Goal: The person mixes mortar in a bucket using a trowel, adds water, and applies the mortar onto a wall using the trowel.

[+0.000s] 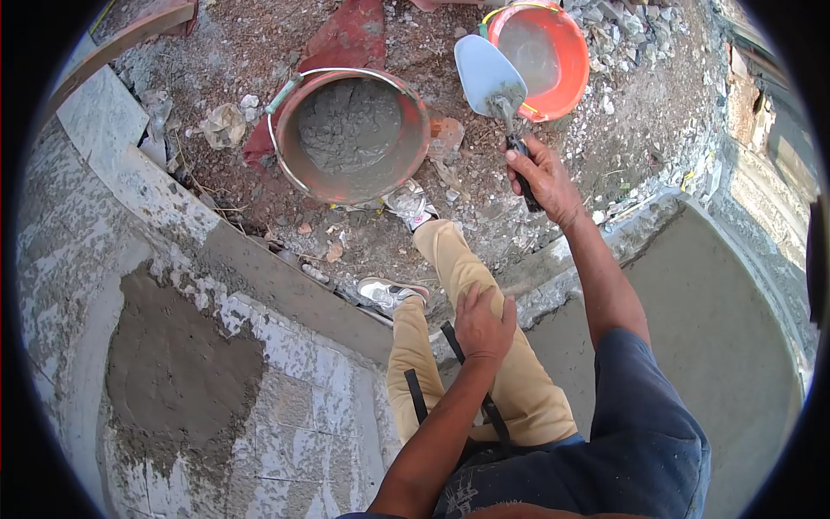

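My right hand (545,180) is wrapped round the black handle of a trowel (486,73). The trowel's broad, pale blade overlaps the near left rim of an orange bucket (572,65) holding cloudy water. Wet grey mortar partly fills a second bucket (415,134), which stands left of the trowel, its handle folded down over the rim. My left hand (484,322) lies flat on my tan-trousered leg (519,372), fingers spread and nothing in it.
Rubble and dry litter cover the ground (233,52), with a red cloth (346,39) behind the mortar bucket. Fresh mortar (177,363) coats part of the block surface at left. A smooth grey cement surface (709,320) lies at right. A low edge (294,298) runs beside my shoes.
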{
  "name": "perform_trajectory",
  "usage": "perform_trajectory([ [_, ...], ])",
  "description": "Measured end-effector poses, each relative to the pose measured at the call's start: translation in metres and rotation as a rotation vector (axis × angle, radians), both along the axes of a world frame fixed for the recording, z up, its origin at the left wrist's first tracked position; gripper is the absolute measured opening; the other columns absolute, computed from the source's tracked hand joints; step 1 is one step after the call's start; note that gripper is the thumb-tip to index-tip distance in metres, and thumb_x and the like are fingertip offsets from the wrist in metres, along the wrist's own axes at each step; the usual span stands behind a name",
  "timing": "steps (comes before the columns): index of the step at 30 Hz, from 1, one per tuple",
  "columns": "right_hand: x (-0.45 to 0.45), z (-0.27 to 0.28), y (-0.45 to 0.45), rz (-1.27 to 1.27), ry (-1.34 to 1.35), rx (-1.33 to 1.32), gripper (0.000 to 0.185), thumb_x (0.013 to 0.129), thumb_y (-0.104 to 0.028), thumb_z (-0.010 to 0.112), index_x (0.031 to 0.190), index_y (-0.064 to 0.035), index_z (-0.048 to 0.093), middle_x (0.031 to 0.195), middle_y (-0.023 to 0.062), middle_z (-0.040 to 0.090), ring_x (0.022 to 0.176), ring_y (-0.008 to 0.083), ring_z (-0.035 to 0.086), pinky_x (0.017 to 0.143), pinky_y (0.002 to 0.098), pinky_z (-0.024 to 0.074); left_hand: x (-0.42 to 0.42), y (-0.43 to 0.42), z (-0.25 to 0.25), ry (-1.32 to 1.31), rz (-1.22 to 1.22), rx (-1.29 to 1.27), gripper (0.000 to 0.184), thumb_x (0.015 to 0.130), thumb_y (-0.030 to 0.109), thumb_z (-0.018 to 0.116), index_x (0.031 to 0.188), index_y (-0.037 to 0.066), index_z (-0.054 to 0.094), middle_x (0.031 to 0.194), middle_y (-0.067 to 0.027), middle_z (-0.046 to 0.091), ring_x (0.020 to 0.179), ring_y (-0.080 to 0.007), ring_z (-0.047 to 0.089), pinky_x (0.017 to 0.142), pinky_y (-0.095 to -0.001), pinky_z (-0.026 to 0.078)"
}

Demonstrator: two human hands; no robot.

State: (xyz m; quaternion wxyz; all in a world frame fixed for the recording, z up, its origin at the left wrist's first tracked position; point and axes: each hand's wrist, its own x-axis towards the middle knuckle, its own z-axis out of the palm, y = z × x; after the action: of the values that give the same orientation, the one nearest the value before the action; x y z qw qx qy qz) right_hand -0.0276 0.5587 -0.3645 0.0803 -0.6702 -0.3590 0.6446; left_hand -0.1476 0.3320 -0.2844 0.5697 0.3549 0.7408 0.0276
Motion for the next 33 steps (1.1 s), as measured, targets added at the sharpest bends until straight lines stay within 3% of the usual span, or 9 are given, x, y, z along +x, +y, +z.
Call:
perform_trajectory([
  [2, -0.012, 0.001, -0.004, 0.123, -0.062, 0.07, 0.031, 0.095, -0.034, 0.07, 0.098, -0.005, 0.059, 0.071, -0.0006, 0.056, 0.06, 0.0083, 0.054, 0.055, 0.0263, 0.0448, 0.001, -0.002, -0.001, -0.003, 0.022, 0.022, 0.043, 0.088, 0.039, 0.07, 0.115, 0.005, 0.073, 0.136, -0.0178, 0.06, 0.127, -0.0397, 0.054, 0.111, -0.0458, 0.041],
  [3, -0.017, -0.003, -0.009, 0.279, -0.165, 0.163, 0.036, 0.094, -0.032, 0.069, 0.113, -0.0034, 0.058, 0.072, 0.0065, 0.062, 0.064, 0.0206, 0.064, 0.061, 0.0357, 0.0517, 0.001, -0.003, -0.001, 0.004, 0.028, 0.014, 0.043, 0.088, 0.039, 0.07, 0.115, 0.005, 0.073, 0.137, -0.0179, 0.06, 0.127, -0.04, 0.054, 0.111, -0.046, 0.041],
  [6, -0.048, -0.008, -0.023, 0.604, -0.319, 0.37, 0.041, 0.094, -0.027, 0.067, 0.126, -0.0045, 0.054, 0.081, 0.0165, 0.068, 0.077, 0.0358, 0.071, 0.07, 0.0467, 0.055, 0.002, -0.002, 0.001, 0.011, 0.037, 0.001, 0.044, 0.088, 0.039, 0.07, 0.115, 0.005, 0.073, 0.138, -0.0179, 0.059, 0.128, -0.0409, 0.053, 0.11, -0.0467, 0.042],
  [10, -0.092, -0.03, -0.023, 0.876, -0.484, 0.34, 0.032, 0.092, -0.019, 0.064, 0.12, -0.007, 0.052, 0.102, 0.0211, 0.069, 0.098, 0.0404, 0.068, 0.084, 0.0511, 0.0546, 0.001, -0.002, 0.002, 0.01, 0.039, -0.01, 0.044, 0.089, 0.04, 0.069, 0.117, 0.006, 0.072, 0.138, -0.0173, 0.059, 0.128, -0.0416, 0.054, 0.11, -0.0477, 0.042],
  [16, -0.177, -0.139, -0.031, 0.813, -0.6, 0.231, 0.029, 0.09, -0.019, 0.061, 0.114, -0.0026, 0.055, 0.099, 0.0256, 0.07, 0.093, 0.0421, 0.069, 0.082, 0.0529, 0.0554, 0.001, -0.019, -0.005, -0.017, 0.04, 0.031, 0.046, 0.089, 0.043, 0.066, 0.12, 0.009, 0.071, 0.136, -0.0122, 0.059, 0.128, -0.0426, 0.051, 0.107, -0.048, 0.044],
  [21, -0.171, -0.087, -0.052, 0.958, -0.454, 0.312, 0.033, 0.091, -0.021, 0.06, 0.118, -0.0025, 0.056, 0.091, 0.0258, 0.071, 0.087, 0.0444, 0.07, 0.079, 0.053, 0.0561, -0.005, -0.006, -0.001, -0.007, 0.1, -0.028, 0.048, 0.089, 0.044, 0.066, 0.122, 0.01, 0.07, 0.137, -0.0096, 0.058, 0.13, -0.0401, 0.049, 0.106, -0.0497, 0.044],
  [24, -0.138, -0.066, -0.05, 0.906, -0.548, 0.411, 0.04, 0.091, -0.026, 0.059, 0.123, -0.0025, 0.057, 0.093, 0.0268, 0.071, 0.089, 0.0439, 0.07, 0.08, 0.0529, 0.0562, -0.01, -0.001, 0.002, -0.006, 0.179, 0.034, 0.043, 0.088, 0.037, 0.071, 0.116, 0.005, 0.071, 0.133, -0.0173, 0.06, 0.125, -0.0417, 0.053, 0.107, -0.0466, 0.044],
  [28, -0.156, -0.088, -0.03, 0.87, -0.713, 0.115, 0.046, 0.089, -0.03, 0.06, 0.126, -0.0018, 0.058, 0.099, 0.0276, 0.071, 0.094, 0.0435, 0.071, 0.084, 0.0519, 0.0563, -0.013, 0.001, 0.002, 0.01, 0.178, 0.062, 0.041, 0.084, 0.032, 0.072, 0.114, 0.005, 0.07, 0.13, -0.0165, 0.061, 0.124, -0.0404, 0.053, 0.105, -0.0452, 0.045],
  [33, -0.231, -0.166, -0.046, 0.74, -0.474, 0.225, 0.047, 0.086, -0.027, 0.06, 0.126, -0.0024, 0.063, 0.112, 0.0301, 0.069, 0.106, 0.0444, 0.068, 0.096, 0.0505, 0.053, 0.002, -0.03, -0.025, -0.028, 0.166, 0.074, 0.042, 0.084, 0.032, 0.07, 0.118, 0.009, 0.067, 0.136, -0.0102, 0.056, 0.132, -0.0383, 0.046, 0.106, -0.046, 0.042],
])
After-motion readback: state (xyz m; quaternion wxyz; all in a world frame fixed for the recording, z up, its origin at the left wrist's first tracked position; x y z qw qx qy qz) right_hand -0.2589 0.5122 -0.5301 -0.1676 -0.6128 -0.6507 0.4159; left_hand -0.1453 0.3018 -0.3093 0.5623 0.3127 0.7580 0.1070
